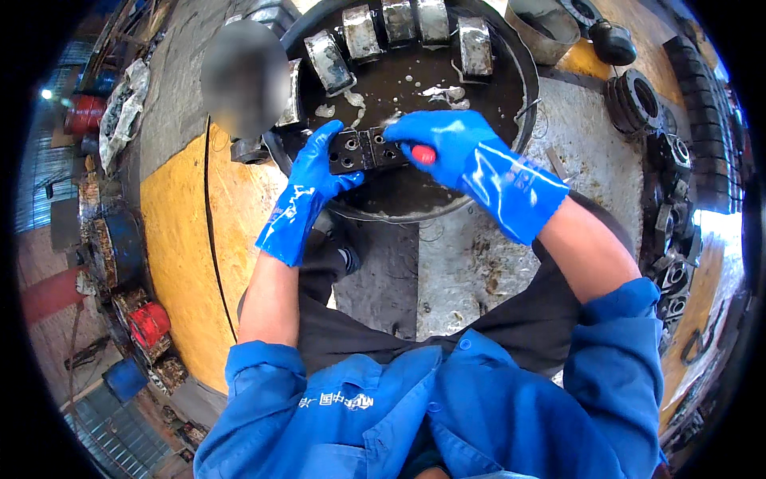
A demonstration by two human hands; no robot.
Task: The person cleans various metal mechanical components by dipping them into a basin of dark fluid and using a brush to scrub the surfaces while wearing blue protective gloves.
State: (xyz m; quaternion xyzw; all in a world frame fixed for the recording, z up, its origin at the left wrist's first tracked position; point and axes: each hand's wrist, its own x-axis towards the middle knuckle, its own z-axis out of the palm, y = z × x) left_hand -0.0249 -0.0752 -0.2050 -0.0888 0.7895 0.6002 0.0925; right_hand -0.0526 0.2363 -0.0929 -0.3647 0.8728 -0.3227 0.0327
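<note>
A wide round black tub (523,60) in front of me holds dark liquid with patches of pale foam. Over its near side, my left hand (319,164), in a blue rubber glove, grips the left end of a dark metal block (349,152) with several round holes. Gloved the same way, my right hand (443,144) is closed around a tool with a red handle (424,154) at the block's right end. The tool's working end is hidden by the glove, so its kind does not show. Several curved metal pieces (361,33) stand along the tub's far side.
A metal bucket (550,36) stands beyond the tub at the right. Dark ring-shaped parts (634,100) and several machined blocks (674,215) line the right side. A red can (149,323) sits among clutter at the left. A blurred patch covers part of the upper left.
</note>
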